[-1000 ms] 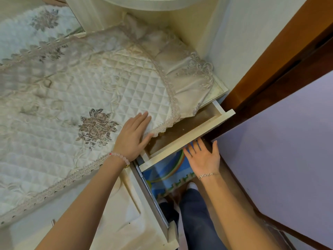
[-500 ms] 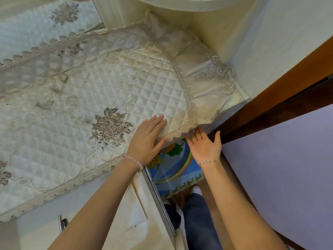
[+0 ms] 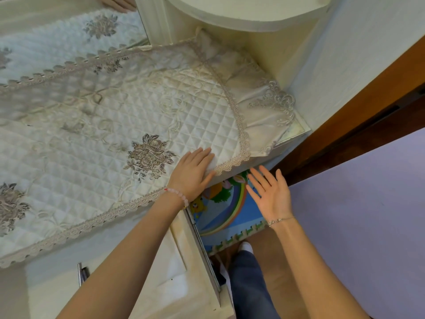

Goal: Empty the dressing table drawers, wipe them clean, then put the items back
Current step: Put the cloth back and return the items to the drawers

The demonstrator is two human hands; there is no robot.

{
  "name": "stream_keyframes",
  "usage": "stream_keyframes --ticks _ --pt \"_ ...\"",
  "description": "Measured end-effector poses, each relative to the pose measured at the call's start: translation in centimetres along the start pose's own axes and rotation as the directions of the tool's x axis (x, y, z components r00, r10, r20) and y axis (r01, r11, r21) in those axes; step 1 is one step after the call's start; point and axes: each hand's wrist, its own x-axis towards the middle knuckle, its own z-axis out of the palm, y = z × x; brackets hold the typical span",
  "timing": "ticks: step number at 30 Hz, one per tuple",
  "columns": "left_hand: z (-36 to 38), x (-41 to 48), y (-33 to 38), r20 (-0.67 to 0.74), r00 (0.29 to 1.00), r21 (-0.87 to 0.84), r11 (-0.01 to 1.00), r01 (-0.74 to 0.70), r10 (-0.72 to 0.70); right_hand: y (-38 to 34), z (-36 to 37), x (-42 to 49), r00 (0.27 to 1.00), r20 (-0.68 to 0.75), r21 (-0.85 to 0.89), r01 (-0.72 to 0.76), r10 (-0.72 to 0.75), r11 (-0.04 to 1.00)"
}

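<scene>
A cream quilted cloth (image 3: 110, 134) with lace edging and embroidered flowers covers the dressing table top (image 3: 296, 131). My left hand (image 3: 194, 172) rests flat on the cloth near its front right corner, fingers straight. My right hand (image 3: 271, 192) hangs open in the air just off the table's front edge, fingers spread, holding nothing. The small drawer under that corner is pushed in and hidden beneath the cloth. Below my left arm the table's white cabinet door (image 3: 165, 268) with a metal edge stands out toward me.
A colourful foam play mat (image 3: 225, 210) lies on the floor below my right hand. A lilac panel (image 3: 358, 222) fills the right side, with a brown wooden door frame (image 3: 358, 93) behind it. A mirror (image 3: 57, 35) stands at the back left. A metal handle (image 3: 81, 273) shows at lower left.
The open drawer at the table's right corner slid shut under my right hand. That hand has since pulled back from the front edge, fingers spread. My left hand stayed on the cloth.
</scene>
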Motion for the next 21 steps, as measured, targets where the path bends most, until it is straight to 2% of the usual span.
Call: stream_keyframes --ticks 2,6,8,11,13,16,17,21 --pt "-0.8 -0.9 0.4 -0.004 1.000 0.020 0.999 0.028 -0.028 -0.8 0.3 -1.0 0.998 0.027 -0.184 0.064 -0.060 0.981" --pt "-2.6 -4.4 1.6 -0.100 0.990 0.042 0.994 0.100 -0.095 -1.9 1.7 -3.0 0.978 0.107 -0.464 0.209 -0.179 0.861" --pt "-3.4 -6.6 2.2 -0.154 0.978 0.031 0.988 0.148 -0.142 -1.9 2.6 -4.1 0.947 0.194 -0.583 0.321 -0.256 0.746" --pt "-4.1 -10.4 3.0 -0.239 0.947 0.007 0.975 0.222 -0.214 -1.1 3.8 -6.0 0.888 0.369 -0.741 0.460 -0.276 0.490" --pt "-4.1 -13.1 3.7 -0.267 0.925 -0.008 0.961 0.276 -0.269 0.0 4.1 -7.2 0.862 0.444 -0.799 0.504 -0.244 0.327" --pt "-3.6 -16.8 5.0 -0.297 0.895 -0.016 0.939 0.343 -0.332 1.7 4.2 -8.9 0.792 0.585 -0.806 0.591 -0.177 -0.023" --pt "-3.3 -17.9 5.5 -0.302 0.888 -0.015 0.933 0.359 -0.347 2.1 4.2 -9.4 0.774 0.618 -0.786 0.610 -0.141 -0.101" --pt "-2.4 -21.5 7.3 -0.300 0.849 -0.040 0.895 0.444 -0.435 3.2 4.2 -10.9 0.728 0.686 -0.715 0.670 -0.014 -0.201"
